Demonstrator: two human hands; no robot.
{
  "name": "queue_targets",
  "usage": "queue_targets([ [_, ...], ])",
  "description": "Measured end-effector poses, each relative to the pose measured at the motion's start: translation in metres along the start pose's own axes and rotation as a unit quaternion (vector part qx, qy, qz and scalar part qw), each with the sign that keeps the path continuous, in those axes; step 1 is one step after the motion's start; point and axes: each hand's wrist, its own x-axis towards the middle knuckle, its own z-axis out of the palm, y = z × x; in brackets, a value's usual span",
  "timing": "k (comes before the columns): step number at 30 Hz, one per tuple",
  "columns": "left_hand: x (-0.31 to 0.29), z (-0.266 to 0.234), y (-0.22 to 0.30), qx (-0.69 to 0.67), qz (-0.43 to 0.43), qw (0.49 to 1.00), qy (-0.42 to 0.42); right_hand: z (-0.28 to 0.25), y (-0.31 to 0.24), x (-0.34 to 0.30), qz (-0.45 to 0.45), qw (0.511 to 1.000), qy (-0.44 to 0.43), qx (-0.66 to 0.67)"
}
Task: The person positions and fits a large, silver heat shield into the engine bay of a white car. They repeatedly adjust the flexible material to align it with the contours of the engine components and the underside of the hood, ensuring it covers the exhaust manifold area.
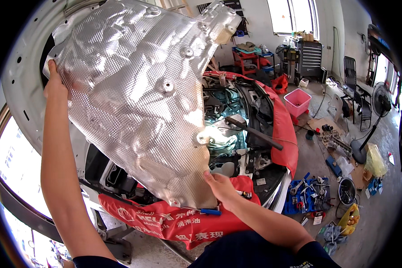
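Observation:
A large silver heat shield (134,111) of embossed sheet metal, with several bolt holes, is held up tilted over the left part of a car's engine bay (228,102). My left hand (56,84) grips its upper left edge, the thumb on the near face and the other fingers hidden behind. Lower down, my right hand (219,186) is closed on the right edge near the bottom corner. Just below that corner, a blue-handled object (211,212) rests on the red fender cover (165,223). A long dark bar (254,133) lies across the engine bay, beside a brightly lit patch.
The raised hood (20,85) stands at the left. On the floor at right are a pink basket (298,103), a blue tool case (306,196), loose parts and a standing fan (381,100). A dark tool cabinet (310,60) and a red cart (245,60) stand behind.

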Motion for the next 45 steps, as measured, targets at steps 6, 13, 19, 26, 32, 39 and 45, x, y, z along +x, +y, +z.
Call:
queue_targets([
  [6, 0.005, 0.001, -0.001, 0.064, 0.034, 0.995, 0.062, 0.024, 0.040, 0.021, -0.023, 0.994, 0.069, 0.086],
  [13, 0.109, -0.068, -0.008, 0.169, 0.064, 0.972, -0.150, -0.006, 0.041, -0.049, -0.239, 0.960, -0.004, 0.143],
  [19, 0.045, -0.019, -0.049, 0.040, -0.029, 0.979, -0.200, -0.030, 0.064, -0.065, -0.321, 0.926, -0.120, 0.155],
  [26, 0.022, -0.002, 0.008, 0.045, -0.068, 0.983, -0.166, -0.035, -0.006, -0.047, -0.174, 0.848, -0.337, 0.369],
  [32, -0.008, 0.017, 0.012, 0.022, 0.009, 0.987, -0.161, -0.006, -0.020, -0.028, -0.132, 0.943, -0.173, 0.251],
  [39, 0.025, -0.009, -0.005, 0.033, 0.033, 0.973, -0.226, 0.010, -0.012, -0.074, -0.331, 0.923, -0.147, 0.134],
  [45, 0.023, -0.001, -0.028, 0.029, -0.018, 0.975, -0.219, 0.004, -0.011, -0.095, -0.440, 0.890, -0.115, -0.041],
])
